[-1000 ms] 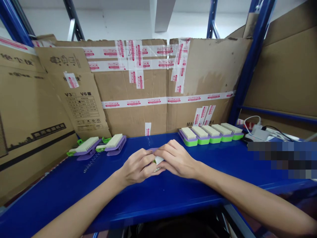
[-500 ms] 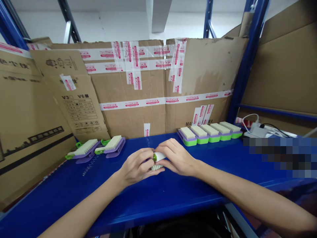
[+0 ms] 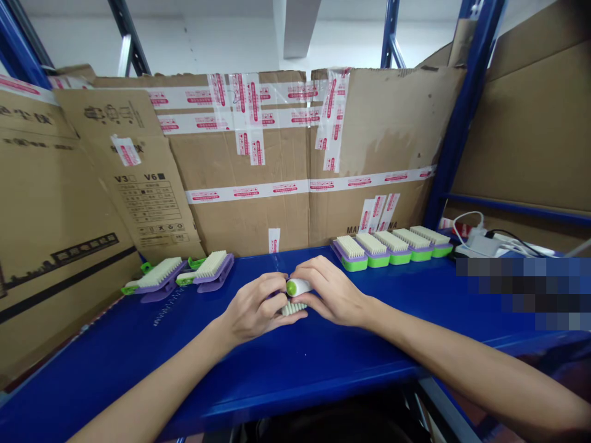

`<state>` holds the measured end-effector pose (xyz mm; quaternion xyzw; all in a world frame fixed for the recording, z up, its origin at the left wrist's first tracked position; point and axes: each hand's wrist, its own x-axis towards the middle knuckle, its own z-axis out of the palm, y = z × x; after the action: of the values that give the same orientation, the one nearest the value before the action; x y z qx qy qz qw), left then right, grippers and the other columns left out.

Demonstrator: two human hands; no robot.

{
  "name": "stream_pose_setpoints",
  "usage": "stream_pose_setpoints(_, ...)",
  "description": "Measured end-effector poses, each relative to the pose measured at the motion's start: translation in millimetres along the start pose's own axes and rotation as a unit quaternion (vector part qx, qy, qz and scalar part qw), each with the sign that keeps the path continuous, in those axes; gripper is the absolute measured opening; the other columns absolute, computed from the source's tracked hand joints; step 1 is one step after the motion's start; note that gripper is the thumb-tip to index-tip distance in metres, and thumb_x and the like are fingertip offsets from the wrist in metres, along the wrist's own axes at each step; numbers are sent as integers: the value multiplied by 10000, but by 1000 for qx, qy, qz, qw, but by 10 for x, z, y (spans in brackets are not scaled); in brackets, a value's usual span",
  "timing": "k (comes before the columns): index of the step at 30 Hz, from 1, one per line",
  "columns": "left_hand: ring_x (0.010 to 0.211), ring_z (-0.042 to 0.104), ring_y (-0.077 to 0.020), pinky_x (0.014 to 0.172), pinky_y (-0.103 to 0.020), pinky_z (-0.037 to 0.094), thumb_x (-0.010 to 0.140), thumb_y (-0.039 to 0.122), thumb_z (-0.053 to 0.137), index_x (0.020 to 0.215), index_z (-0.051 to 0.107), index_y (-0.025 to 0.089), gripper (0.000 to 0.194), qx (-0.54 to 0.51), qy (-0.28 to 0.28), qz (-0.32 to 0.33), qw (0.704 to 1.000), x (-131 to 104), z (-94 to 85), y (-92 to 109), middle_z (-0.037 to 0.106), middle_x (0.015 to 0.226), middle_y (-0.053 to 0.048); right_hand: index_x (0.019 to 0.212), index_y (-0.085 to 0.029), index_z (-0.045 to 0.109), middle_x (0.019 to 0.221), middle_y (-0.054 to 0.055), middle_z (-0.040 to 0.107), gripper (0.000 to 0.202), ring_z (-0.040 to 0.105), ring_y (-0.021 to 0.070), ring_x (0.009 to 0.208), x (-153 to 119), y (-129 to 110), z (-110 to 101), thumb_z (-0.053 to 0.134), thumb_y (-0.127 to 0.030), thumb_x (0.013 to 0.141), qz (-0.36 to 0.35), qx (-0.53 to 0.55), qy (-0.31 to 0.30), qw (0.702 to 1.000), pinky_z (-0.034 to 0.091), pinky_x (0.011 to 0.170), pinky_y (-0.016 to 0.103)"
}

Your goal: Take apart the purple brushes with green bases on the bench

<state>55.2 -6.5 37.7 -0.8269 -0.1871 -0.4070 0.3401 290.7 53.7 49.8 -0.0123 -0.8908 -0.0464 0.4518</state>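
Note:
Over the middle of the blue shelf, my left hand is closed around a scrub brush; only some of its pale bristles show below the fingers. My right hand grips a white rounded part with a green end, just above those bristles. Whether that part is joined to the brush is hidden by my fingers. Both hands meet closely, fingertips almost touching.
Two brushes with purple and green bodies lie bristles up at the left. Several more stand in a row at the back right, near a white charger and cables. Taped cardboard walls the back; a blue post rises right.
The white part has tilted a little, so its green end faces me more and more bristles show below it. Both hands stay nearly in place.

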Motion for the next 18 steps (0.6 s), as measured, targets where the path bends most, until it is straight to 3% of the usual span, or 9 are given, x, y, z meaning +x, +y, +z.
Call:
stream_pose_setpoints(11, 1087, 770, -252, 874, -412, 711, 885, 386, 885, 1219, 548, 226, 501, -33, 8, -38, 999, -12, 40, -33, 663, 1186, -97, 1279, -185, 569, 1161, 117, 724, 258, 653, 246, 1026, -18, 47, -7, 569, -392, 1125, 27, 15, 15, 999, 578, 891, 410)
stream_pose_setpoints(15, 1085, 762, -265, 839, -410, 705, 866, 435, 893, 1345, 520, 239, 638, -21, -1, -72, 997, -32, 43, -45, 679, 1242, -129, 1264, -183, 579, 1144, 115, 732, 252, 656, 243, 1001, -19, 55, -7, 576, -392, 1123, 35, 9, 19, 999, 574, 871, 406)
stream_pose_setpoints(18, 1148, 756, -299, 844, -443, 694, 829, 448, 910, 1445, 451, 260, 791, -59, -41, -131, 989, -43, 44, -52, 674, 1330, -151, 1263, -190, 583, 1141, 113, 737, 260, 668, 241, 990, -28, 56, 2, 568, -412, 1126, 45, 9, 23, 999, 573, 857, 403)
